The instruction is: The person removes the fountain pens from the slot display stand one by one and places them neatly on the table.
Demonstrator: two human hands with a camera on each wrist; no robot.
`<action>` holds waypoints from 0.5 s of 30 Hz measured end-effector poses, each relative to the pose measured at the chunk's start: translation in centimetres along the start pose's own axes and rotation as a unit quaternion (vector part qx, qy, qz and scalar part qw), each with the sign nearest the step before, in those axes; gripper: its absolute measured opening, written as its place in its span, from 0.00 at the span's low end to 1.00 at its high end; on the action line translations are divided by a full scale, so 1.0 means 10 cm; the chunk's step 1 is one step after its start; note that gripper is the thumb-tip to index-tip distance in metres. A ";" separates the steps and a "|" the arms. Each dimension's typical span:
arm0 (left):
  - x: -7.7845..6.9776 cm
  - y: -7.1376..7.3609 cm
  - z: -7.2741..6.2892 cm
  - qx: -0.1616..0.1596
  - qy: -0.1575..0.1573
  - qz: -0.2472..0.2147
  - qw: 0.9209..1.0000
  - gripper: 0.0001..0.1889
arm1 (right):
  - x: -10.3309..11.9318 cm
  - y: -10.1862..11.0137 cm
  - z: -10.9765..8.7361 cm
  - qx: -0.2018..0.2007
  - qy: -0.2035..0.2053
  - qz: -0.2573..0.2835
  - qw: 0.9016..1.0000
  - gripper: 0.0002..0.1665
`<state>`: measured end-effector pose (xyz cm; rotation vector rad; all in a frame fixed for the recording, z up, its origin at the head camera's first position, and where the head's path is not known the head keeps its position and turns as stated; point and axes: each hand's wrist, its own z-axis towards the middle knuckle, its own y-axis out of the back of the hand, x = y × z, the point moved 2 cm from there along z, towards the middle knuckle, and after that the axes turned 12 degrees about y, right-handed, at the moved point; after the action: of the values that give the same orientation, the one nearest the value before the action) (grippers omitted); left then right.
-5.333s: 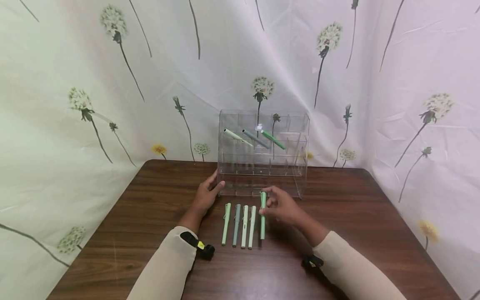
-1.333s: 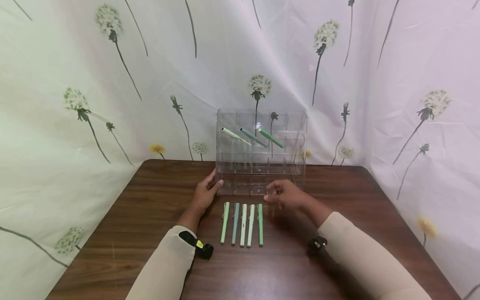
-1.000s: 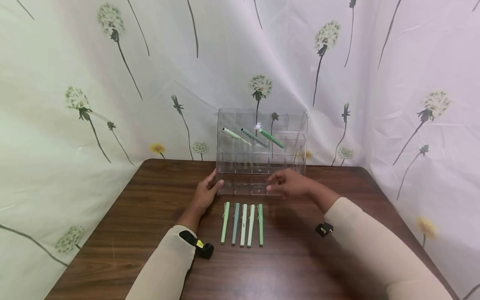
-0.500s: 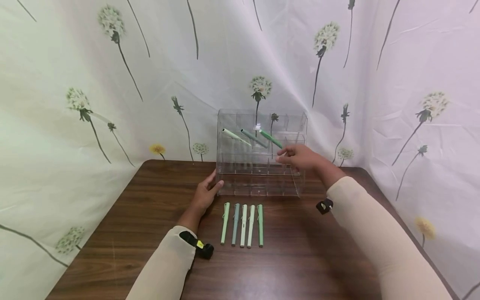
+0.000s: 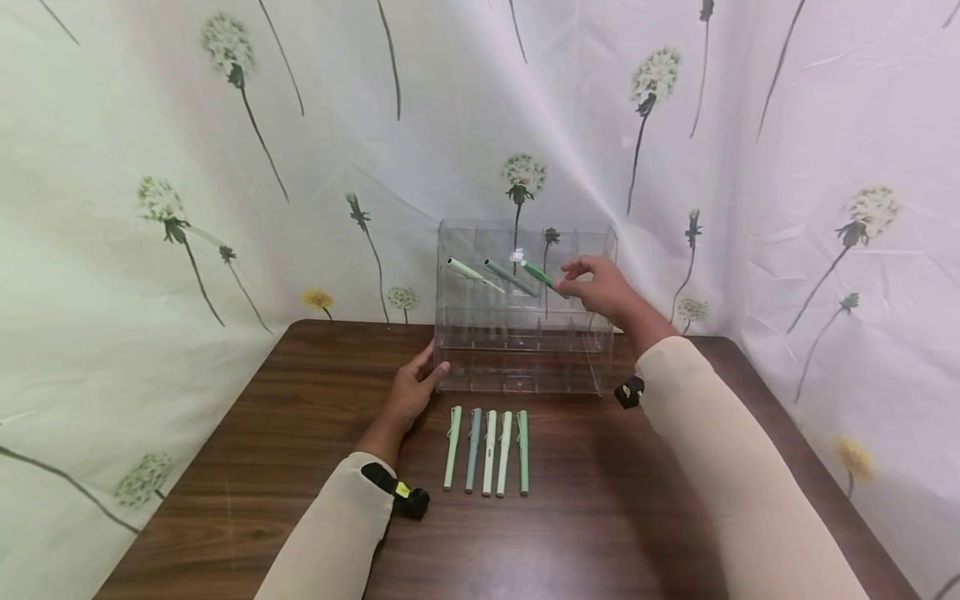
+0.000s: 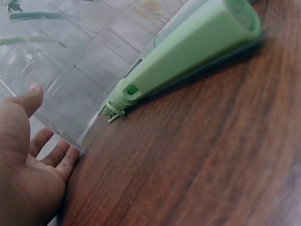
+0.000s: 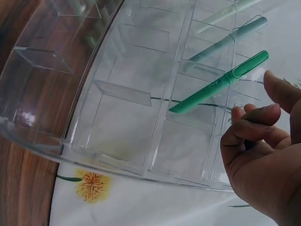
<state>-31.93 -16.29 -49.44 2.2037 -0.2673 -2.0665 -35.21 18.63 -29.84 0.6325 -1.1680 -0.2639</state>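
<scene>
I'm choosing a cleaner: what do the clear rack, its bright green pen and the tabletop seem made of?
Clear rack: probably glossy acrylic; transparent, with highlights. Bright green pen: likely smooth plastic, evenly coloured. Tabletop: brown grain and soft sheen suggest wood or laminate.

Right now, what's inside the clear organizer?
A pale green pen, grey-green pen and bright green pen, all slanted. In the head view, the right hand covers part of the clear organizer, upper right; anything behind it there is hidden.

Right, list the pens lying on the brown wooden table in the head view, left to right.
Slim light-green pen, slim grey-blue pen, slim pale-green pen with a dark mark, slim whitish-green pen, slim mid-green pen.
</scene>
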 end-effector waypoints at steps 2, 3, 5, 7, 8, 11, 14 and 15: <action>0.01 -0.01 0.00 -0.001 -0.001 0.000 1.000 0.37 | 0.00 -0.01 0.02 -0.005 -0.001 0.005 1.000 0.30; 0.01 -0.01 0.01 0.000 -0.002 -0.002 1.000 0.37 | 0.00 -0.01 0.03 -0.006 -0.001 0.006 1.000 0.31; 0.02 -0.02 0.01 0.000 -0.005 -0.008 1.000 0.36 | -0.01 -0.02 0.06 -0.007 -0.003 0.010 1.000 0.31; 0.02 -0.02 0.02 -0.001 -0.008 -0.012 1.000 0.36 | -0.01 -0.04 0.08 -0.007 -0.004 0.010 1.000 0.32; 0.02 -0.02 0.01 0.000 -0.008 -0.014 1.000 0.36 | -0.01 -0.05 0.10 -0.007 -0.004 0.011 1.000 0.32; 0.02 -0.01 0.01 0.001 -0.005 -0.019 1.000 0.36 | 0.00 -0.09 0.14 -0.005 -0.006 0.004 1.000 0.33; 0.01 -0.01 0.01 0.002 -0.002 -0.020 1.000 0.36 | 0.01 -0.14 0.17 -0.002 -0.009 -0.013 1.000 0.33; 0.01 -0.01 0.01 0.002 -0.001 -0.020 1.000 0.37 | 0.01 -0.15 0.18 0.000 -0.011 -0.021 1.000 0.33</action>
<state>-32.02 -16.24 -49.59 2.2276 -0.2296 -2.0897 -36.64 16.80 -30.20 0.6549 -1.1768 -0.3069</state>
